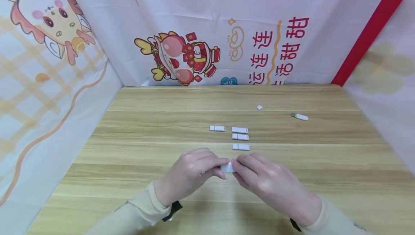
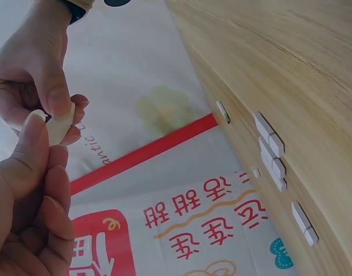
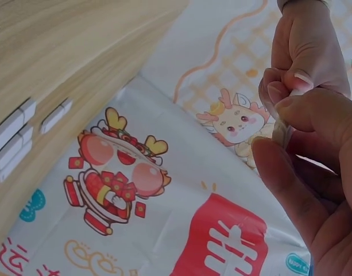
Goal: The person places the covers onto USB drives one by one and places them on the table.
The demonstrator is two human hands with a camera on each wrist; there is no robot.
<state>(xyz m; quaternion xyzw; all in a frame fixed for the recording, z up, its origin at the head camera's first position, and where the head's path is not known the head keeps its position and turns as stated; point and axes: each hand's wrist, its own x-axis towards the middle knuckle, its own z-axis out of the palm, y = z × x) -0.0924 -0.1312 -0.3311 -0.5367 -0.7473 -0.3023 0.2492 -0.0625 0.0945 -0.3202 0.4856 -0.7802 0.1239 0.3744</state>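
Observation:
Above the front of the table, my left hand point(image 1: 194, 172) and right hand point(image 1: 272, 184) meet at a small white USB stick point(image 1: 228, 167). Thumb and fingers of the left hand pinch one end; those of the right grip the other. In the left wrist view the white stick point(image 2: 61, 127) shows between the two thumbs, partly covered by fingers. Just beyond the hands lie several white capped USB sticks, the nearest point(image 1: 241, 147) in a short column and one point(image 1: 217, 128) off to its left.
Farther back on the wooden table point(image 1: 146, 120) lies a small white cap point(image 1: 259, 107). An uncapped USB stick point(image 1: 300, 117) with its metal plug showing lies to the right. Printed cloth point(image 1: 194, 15) hangs along the back and both sides.

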